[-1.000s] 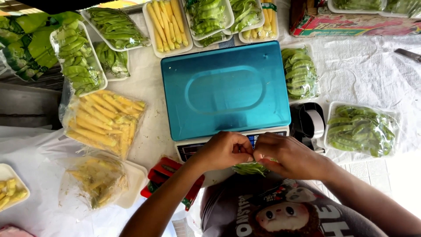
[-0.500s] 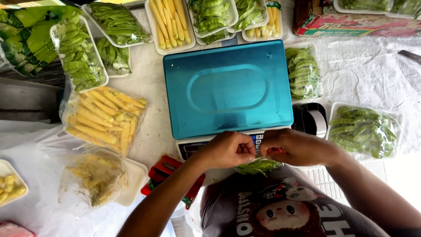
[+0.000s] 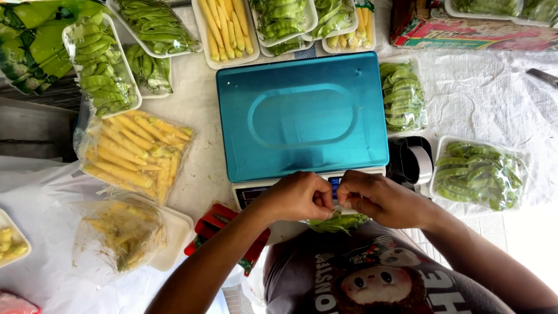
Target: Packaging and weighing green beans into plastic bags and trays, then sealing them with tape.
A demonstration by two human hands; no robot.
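Hands met right in front of the scale (image 3: 302, 116), both pinching the top of a small bag of pea pods (image 3: 337, 222) that hung just below the knuckles, over the person's lap and against the near edge of the table. Left hand (image 3: 296, 197) had its fingers curled tight with the tips pressed together on the bag's neck, and the right hand (image 3: 378, 200) mirrored it, thumb and forefinger closed on the same spot. Wrists were angled inward, forearms coming up from the bottom corners so the knuckles almost touched.

As for progress, I'd say a fair bit was already behind them: wrapped trays of green pods (image 3: 479, 171) sat to the right, another pack (image 3: 401, 96) lay just beside the scale, and more trays (image 3: 157, 26) lined the far side. Bagged baby corn (image 3: 133, 154) lay to the left, with a looser bag (image 3: 122, 232) nearer that looked unfinished. The bag in hand seemed filled but not closed yet, and the blue scale pan carried nothing. A tape dispenser (image 3: 412, 160) stood close by the right hand
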